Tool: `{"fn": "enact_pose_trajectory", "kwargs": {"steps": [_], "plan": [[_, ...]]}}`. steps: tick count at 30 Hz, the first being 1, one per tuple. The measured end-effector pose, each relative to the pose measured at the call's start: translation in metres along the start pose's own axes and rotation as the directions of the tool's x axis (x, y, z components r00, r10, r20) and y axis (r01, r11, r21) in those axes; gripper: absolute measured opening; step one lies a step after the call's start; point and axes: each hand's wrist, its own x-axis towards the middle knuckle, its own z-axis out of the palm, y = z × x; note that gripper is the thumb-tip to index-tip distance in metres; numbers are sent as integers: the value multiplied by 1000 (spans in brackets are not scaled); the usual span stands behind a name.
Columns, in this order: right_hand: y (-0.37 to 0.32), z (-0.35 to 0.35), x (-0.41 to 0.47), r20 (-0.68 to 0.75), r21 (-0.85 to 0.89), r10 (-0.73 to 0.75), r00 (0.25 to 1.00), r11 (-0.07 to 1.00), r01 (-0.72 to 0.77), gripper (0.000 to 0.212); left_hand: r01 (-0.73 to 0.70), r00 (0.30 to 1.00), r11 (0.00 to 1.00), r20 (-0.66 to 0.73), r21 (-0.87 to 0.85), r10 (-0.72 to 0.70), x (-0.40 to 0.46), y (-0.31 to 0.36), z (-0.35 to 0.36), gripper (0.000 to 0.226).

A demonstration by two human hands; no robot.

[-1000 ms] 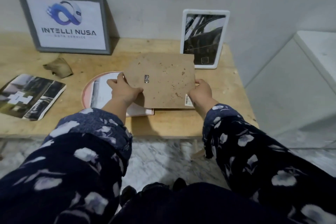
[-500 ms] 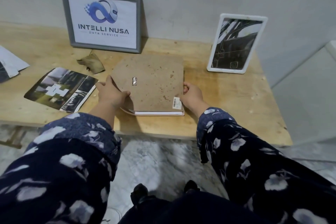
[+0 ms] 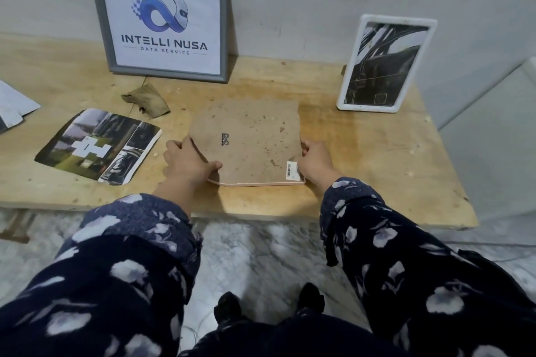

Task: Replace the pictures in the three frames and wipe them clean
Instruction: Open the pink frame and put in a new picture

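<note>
A pink frame [image 3: 255, 183] lies face down at the middle of the wooden table, with its brown backing board [image 3: 249, 139] on top. The board has a small metal hanger and a barcode sticker. My left hand [image 3: 188, 161] grips the board's left edge with the thumb on top. At the right edge, my right hand [image 3: 314, 161] holds the board near the sticker. A grey frame [image 3: 162, 26] with a logo print leans against the wall. Further right, a white frame [image 3: 384, 62] with a dark photo also stands against the wall.
Loose photo prints [image 3: 95, 146] lie to the left of the frame. A crumpled brown cloth [image 3: 146, 100] sits behind them. White papers [image 3: 13, 107] lie at the far left edge. The wooden table [image 3: 377, 159] ends at the right beside a white wall.
The backing board has come down flat onto the pink frame and now covers the print inside it. Both hands stay on its side edges. The view has shifted left.
</note>
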Motion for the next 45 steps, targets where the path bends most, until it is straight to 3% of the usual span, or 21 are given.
{"fn": "enact_pose_trajectory", "kwargs": {"steps": [7, 13, 19, 21, 23, 26, 30, 34, 38, 42, 45], "plan": [[-6, -4, 0, 68, -271, -2, 998, 962, 21, 64, -23, 1000, 989, 20, 144, 20, 5, -5, 7, 77], [-13, -10, -2, 153, -586, -38, 987, 801, 122, 51, -49, 998, 945, 52, 322, 34, 6, -3, 7, 83], [-19, -21, 4, 155, -591, 17, 988, 803, 79, 14, -158, 987, 760, 90, 630, 130, 7, 3, 5, 76], [-22, -24, 5, 112, -630, 6, 994, 774, 66, 18, -187, 982, 700, 117, 690, 146, 9, 6, 1, 77], [-28, -26, 7, 118, -744, -99, 988, 650, 154, 28, -244, 969, 633, 159, 734, 189, 14, 11, -7, 75], [-40, -29, 7, 237, -812, -179, 955, 504, 296, 32, -328, 943, 575, 229, 749, 240, 24, 19, -13, 86], [-45, -29, 12, 360, -770, -175, 917, 500, 397, 62, -394, 919, 522, 323, 756, 225, 34, 32, -19, 91], [-53, -30, 21, 435, -797, -45, 899, 447, 408, 97, -426, 905, 526, 343, 736, 253, 44, 39, -22, 101], [-60, -28, 33, 444, -801, -55, 894, 424, 423, 89, -441, 895, 513, 405, 736, 188, 51, 50, -23, 111], [-66, -27, 38, 457, -814, -91, 885, 358, 458, 72, -431, 885, 588, 446, 684, 129, 55, 64, -23, 114], [-70, -26, 41, 497, -805, -86, 863, 326, 496, 79, -435, 888, 614, 428, 659, 170, 54, 65, -15, 119]]}}
